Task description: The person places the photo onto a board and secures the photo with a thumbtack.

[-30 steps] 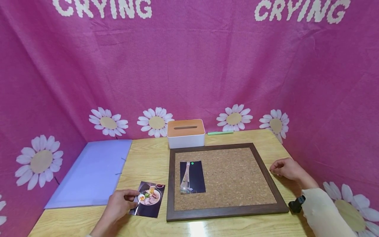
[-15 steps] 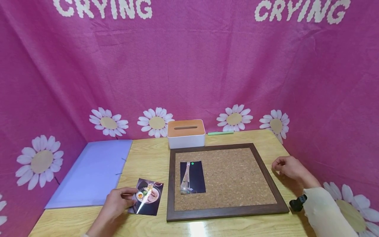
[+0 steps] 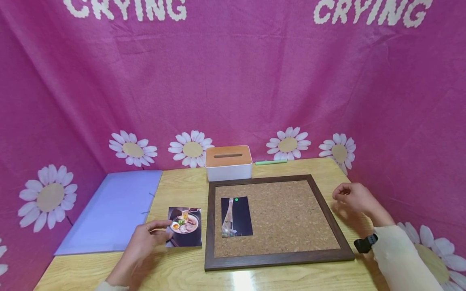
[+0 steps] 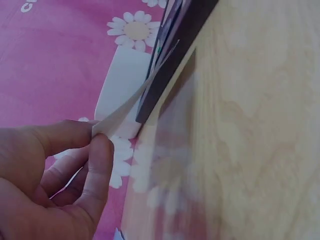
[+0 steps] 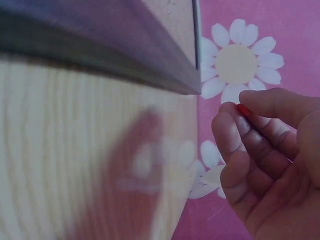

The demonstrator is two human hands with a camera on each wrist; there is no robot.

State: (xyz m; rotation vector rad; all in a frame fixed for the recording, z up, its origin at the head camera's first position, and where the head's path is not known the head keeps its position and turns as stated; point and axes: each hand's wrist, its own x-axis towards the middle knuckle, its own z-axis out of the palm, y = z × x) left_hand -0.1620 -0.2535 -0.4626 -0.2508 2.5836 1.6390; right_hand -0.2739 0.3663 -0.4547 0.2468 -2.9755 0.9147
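Observation:
My left hand (image 3: 145, 241) pinches the left edge of a photo of a ramen bowl (image 3: 186, 238) between thumb and fingers. The left wrist view shows this photo (image 4: 125, 107) edge-on, raised over the table. Between thumb and forefinger of my right hand (image 3: 358, 199) is a small red push pin (image 5: 243, 110), plain only in the right wrist view. That hand hovers just right of a dark-framed cork board (image 3: 287, 226). On the board's left part lies a night photo of a lit tower (image 3: 240, 218), with a green push pin (image 3: 236, 199) at its top.
A white tissue box (image 3: 228, 173) with a wooden lid stands behind the board, and a green pen (image 3: 271, 163) lies to its right. A lilac folder (image 3: 109, 214) covers the table's left side. Pink flowered cloth (image 3: 233, 81) encloses the table (image 3: 182, 190).
The ramen photo has turned straighter and moved up and away from me in my left hand. My right hand has risen slightly at the board's right side. The board and tower photo stay put.

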